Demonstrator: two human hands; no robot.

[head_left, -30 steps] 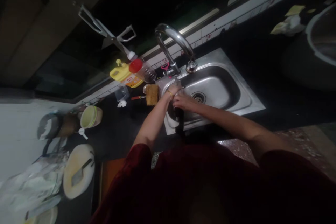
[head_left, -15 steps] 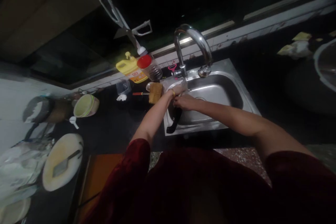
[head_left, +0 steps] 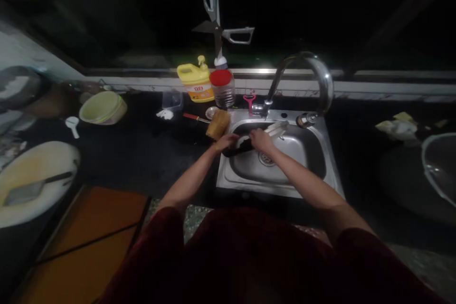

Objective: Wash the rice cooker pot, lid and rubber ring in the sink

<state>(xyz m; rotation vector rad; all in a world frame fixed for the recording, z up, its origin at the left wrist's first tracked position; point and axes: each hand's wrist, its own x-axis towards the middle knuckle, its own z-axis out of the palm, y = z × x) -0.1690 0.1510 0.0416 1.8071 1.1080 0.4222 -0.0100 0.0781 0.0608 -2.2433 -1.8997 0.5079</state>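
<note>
Over the left part of the steel sink [head_left: 302,149], both my hands are on a black-handled utensil [head_left: 239,150]. My left hand [head_left: 226,142] is closed at its left end, by the sink's rim. My right hand [head_left: 261,141] grips it farther along, fingers curled round it. A pale, long part shows beyond my right hand, pointing up and right below the tap [head_left: 313,71]; blur hides its exact kind. Just left of the sink, a brown sponge-like block [head_left: 218,124] sits beside a red-handled tool [head_left: 192,116].
Behind stand a yellow detergent jug [head_left: 195,88], a red-lidded jar [head_left: 223,90] and a pink peeler [head_left: 250,103]. To the left are a green bowl [head_left: 101,108], a white scoop [head_left: 72,125] and a large plate [head_left: 67,152] with a cleaver. A clear-rimmed bowl [head_left: 425,161] stands right.
The view has turned and levelled. My left hand has moved from the far end under the tap to the handle end; the utensil has swung from pointing toward me to lying across the sink.
</note>
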